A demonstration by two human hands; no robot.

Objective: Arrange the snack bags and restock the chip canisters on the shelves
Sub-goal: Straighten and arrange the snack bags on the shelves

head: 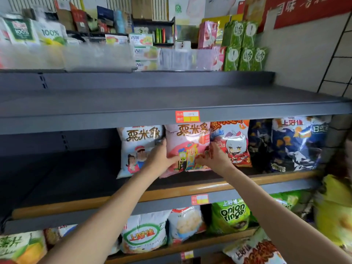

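A pink snack bag (187, 138) stands upright on the middle shelf (80, 180), between a white bag of the same brand (133, 147) and a red-orange bag with a cartoon figure (231, 141). My left hand (161, 159) grips the pink bag's left edge, and my right hand (214, 159) grips its lower right edge. Dark blue bags (297, 143) fill the shelf's right end. No chip canisters are in view.
The shelf above (133, 100) is bare, with a price tag (187, 116) on its front lip. The left part of the middle shelf holds nothing. Below, white, green onion-ring (230, 216) and other bags stand in a row. Green boxes (245, 46) and cartons sit on top.
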